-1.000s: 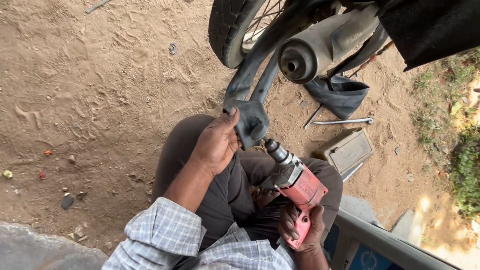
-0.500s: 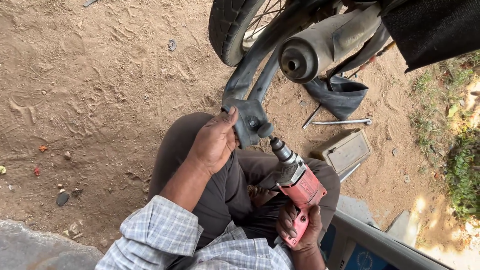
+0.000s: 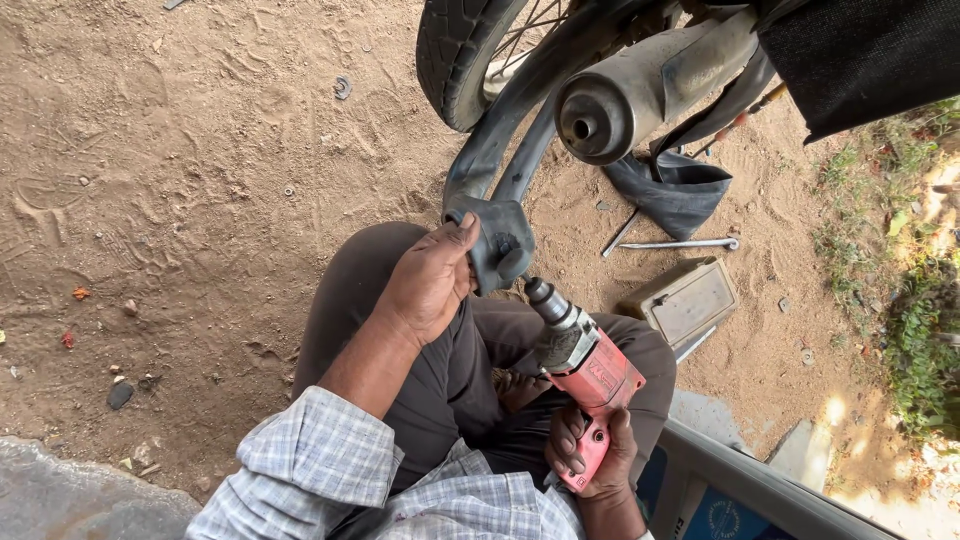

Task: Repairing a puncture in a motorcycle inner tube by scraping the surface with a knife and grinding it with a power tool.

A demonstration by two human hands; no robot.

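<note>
The left hand (image 3: 432,285) grips the folded inner tube (image 3: 500,240) below the muffler (image 3: 640,85); the right hand (image 3: 590,455) is closed on the red power drill (image 3: 585,365), bit not yet touching the tube.

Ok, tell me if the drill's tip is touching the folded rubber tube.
Apart. The head view shows bare trouser fabric between the red drill tip and the black rubber tube held by the left hand.

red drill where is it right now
In the head view, the red drill sits lower centre, gripped by the right hand, pointing toward the rubber tube.
</note>
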